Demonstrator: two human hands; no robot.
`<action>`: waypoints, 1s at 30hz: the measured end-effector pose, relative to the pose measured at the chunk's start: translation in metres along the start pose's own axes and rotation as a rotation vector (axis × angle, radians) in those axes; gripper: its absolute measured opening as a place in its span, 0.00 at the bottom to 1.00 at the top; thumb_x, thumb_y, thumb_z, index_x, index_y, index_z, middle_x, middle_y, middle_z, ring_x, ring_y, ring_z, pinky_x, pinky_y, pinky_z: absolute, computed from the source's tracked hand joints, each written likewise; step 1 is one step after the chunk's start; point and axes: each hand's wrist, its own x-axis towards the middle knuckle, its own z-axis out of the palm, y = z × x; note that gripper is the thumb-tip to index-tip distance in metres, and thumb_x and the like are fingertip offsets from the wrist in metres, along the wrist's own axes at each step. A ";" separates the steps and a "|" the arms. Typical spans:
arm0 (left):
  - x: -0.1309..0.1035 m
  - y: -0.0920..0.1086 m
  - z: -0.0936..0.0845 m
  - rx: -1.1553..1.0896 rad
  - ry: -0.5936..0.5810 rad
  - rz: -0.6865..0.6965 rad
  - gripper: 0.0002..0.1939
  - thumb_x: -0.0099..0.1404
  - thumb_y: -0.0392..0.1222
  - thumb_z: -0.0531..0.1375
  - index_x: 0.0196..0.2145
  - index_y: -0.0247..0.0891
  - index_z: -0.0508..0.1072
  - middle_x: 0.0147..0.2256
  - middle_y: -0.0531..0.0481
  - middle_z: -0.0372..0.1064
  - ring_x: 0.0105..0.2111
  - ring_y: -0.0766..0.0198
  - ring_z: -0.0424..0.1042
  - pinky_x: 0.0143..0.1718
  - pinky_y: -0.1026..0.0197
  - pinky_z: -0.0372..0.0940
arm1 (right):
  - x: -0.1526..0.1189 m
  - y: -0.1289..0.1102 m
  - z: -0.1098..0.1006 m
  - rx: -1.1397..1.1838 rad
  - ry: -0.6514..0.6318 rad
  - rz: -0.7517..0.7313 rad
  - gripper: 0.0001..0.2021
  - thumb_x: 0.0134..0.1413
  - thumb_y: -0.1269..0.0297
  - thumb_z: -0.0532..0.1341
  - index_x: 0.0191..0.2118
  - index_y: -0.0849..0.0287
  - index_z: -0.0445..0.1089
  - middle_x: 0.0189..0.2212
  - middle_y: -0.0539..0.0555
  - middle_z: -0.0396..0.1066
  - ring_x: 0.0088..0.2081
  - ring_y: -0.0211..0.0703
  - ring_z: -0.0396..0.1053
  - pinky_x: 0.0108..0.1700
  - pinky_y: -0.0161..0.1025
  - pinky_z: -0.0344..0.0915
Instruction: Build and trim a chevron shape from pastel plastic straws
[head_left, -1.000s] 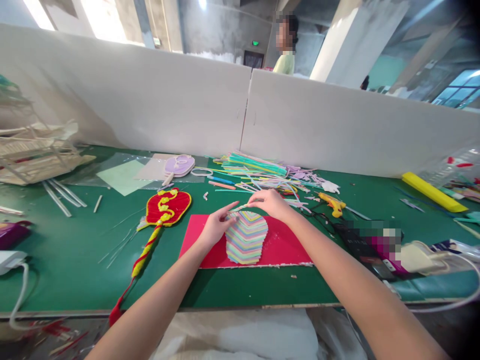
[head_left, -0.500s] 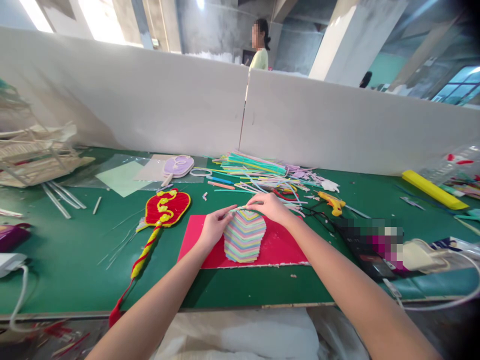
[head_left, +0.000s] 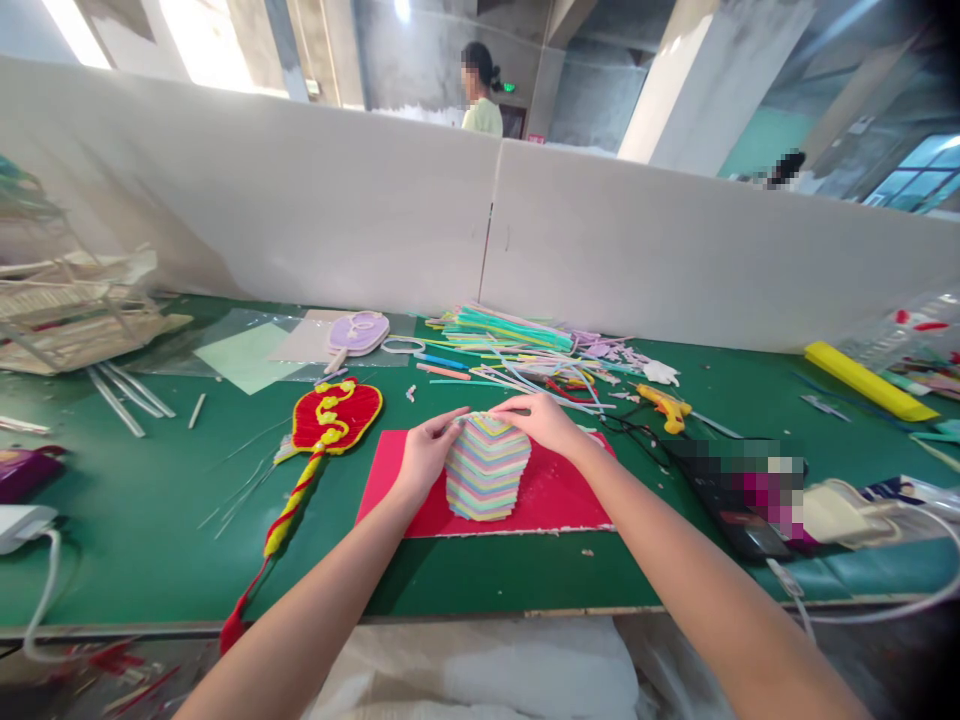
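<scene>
A panel of pastel strips (head_left: 487,470), laid in chevrons of pink, blue, green and yellow, lies on a red board (head_left: 566,490). My left hand (head_left: 431,452) is closed at its upper left edge, thumb and fingers pinching there. At the upper right edge my right hand (head_left: 544,422) also pinches, fingertips close to those of the left. Whether the fingers grip the panel itself or one thin strip along its top is too small to tell. Left of the board lies a red hand fan (head_left: 341,420) with yellow trim and a wrapped handle.
Behind the board lies a heap of coloured stems (head_left: 514,328). A yellow glue gun (head_left: 666,408) and a black phone-like device (head_left: 739,515) lie to the right. A lilac fan (head_left: 358,334) is at the back left, before a white partition (head_left: 300,200). A person (head_left: 484,100) is beyond it.
My fingertips have shifted slightly along the panel's top edge, and the pale strip seen between them now sits flatter against it. The person beyond the partition has moved left.
</scene>
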 end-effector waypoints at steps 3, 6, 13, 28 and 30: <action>0.000 0.000 0.000 -0.012 0.010 -0.008 0.21 0.56 0.50 0.62 0.45 0.36 0.76 0.44 0.45 0.75 0.43 0.53 0.72 0.42 0.59 0.67 | -0.001 0.002 0.002 0.083 -0.032 0.040 0.12 0.49 0.58 0.63 0.38 0.57 0.77 0.38 0.53 0.77 0.40 0.48 0.73 0.43 0.41 0.69; 0.000 0.002 0.001 -0.008 0.014 -0.020 0.21 0.56 0.49 0.62 0.44 0.36 0.76 0.44 0.45 0.75 0.44 0.53 0.72 0.43 0.58 0.66 | -0.001 0.005 0.005 0.109 -0.034 0.067 0.12 0.48 0.59 0.64 0.39 0.57 0.77 0.38 0.53 0.77 0.41 0.48 0.73 0.44 0.40 0.68; 0.000 0.003 -0.001 -0.045 -0.055 -0.062 0.25 0.55 0.52 0.62 0.48 0.36 0.74 0.45 0.42 0.74 0.43 0.52 0.72 0.42 0.58 0.65 | 0.001 0.009 0.009 0.067 0.043 0.080 0.11 0.47 0.60 0.64 0.36 0.58 0.77 0.34 0.53 0.77 0.38 0.46 0.73 0.42 0.39 0.67; 0.006 0.000 -0.005 -0.010 -0.086 0.016 0.26 0.57 0.57 0.58 0.48 0.37 0.74 0.50 0.43 0.71 0.49 0.50 0.68 0.45 0.58 0.64 | 0.005 0.021 0.005 0.024 0.089 0.025 0.10 0.49 0.60 0.62 0.36 0.58 0.77 0.35 0.53 0.77 0.37 0.46 0.74 0.39 0.39 0.68; 0.007 -0.001 -0.006 0.002 -0.101 0.019 0.26 0.58 0.57 0.58 0.49 0.39 0.74 0.49 0.44 0.72 0.48 0.51 0.69 0.44 0.58 0.64 | 0.006 0.023 0.004 0.036 0.090 0.021 0.11 0.49 0.60 0.63 0.36 0.58 0.77 0.35 0.53 0.77 0.37 0.47 0.74 0.40 0.39 0.68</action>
